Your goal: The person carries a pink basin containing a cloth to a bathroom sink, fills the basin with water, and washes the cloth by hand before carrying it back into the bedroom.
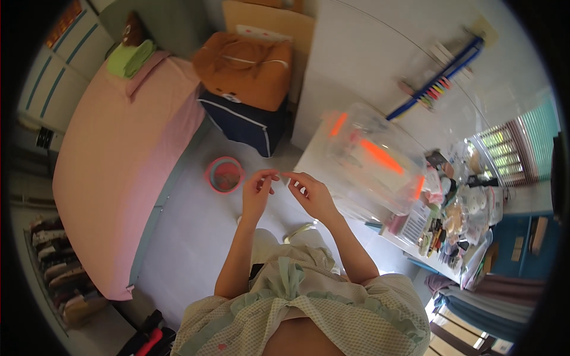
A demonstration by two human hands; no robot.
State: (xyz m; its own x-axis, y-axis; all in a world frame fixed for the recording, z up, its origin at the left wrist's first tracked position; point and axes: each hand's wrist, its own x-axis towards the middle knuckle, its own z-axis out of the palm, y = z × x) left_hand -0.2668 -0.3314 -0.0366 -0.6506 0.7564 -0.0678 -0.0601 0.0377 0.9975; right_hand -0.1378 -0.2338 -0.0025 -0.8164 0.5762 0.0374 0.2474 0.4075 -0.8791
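Bin (225,190) on floor (190,225), left of left hand (257,188) and right hand (313,197); closure of either grip cannot be told.

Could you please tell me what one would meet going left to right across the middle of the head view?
Pink-covered bed, pink tub, left hand, right hand, clear plastic item with orange strips, window with blinds.

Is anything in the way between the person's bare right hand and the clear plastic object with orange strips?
Nothing visible: only part of the flat white surface shows between the bare right hand and the clear plastic object.
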